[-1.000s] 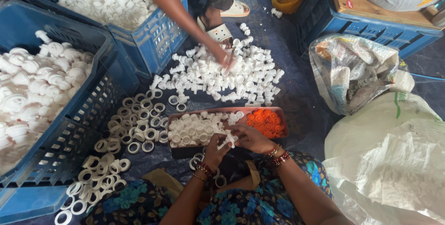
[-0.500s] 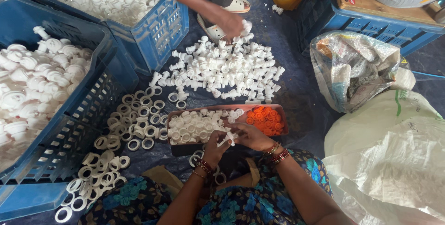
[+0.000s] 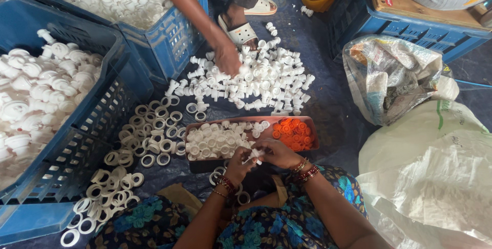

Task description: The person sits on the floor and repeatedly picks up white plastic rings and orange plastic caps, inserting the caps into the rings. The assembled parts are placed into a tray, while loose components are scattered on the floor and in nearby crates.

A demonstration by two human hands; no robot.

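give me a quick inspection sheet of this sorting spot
surface: dark blue floor sheet, mostly covered with parts
job's things: small white plastic part pinched between both hands; shallow brown tray of white caps and orange round caps
clutter: loose white plastic rings; heap of white stemmed fittings; blue slotted plastic crates; clear plastic bag; white woven sack
grips: left hand and right hand closed on the part
cables: nothing seen
surroundings: another person's hand in the heap
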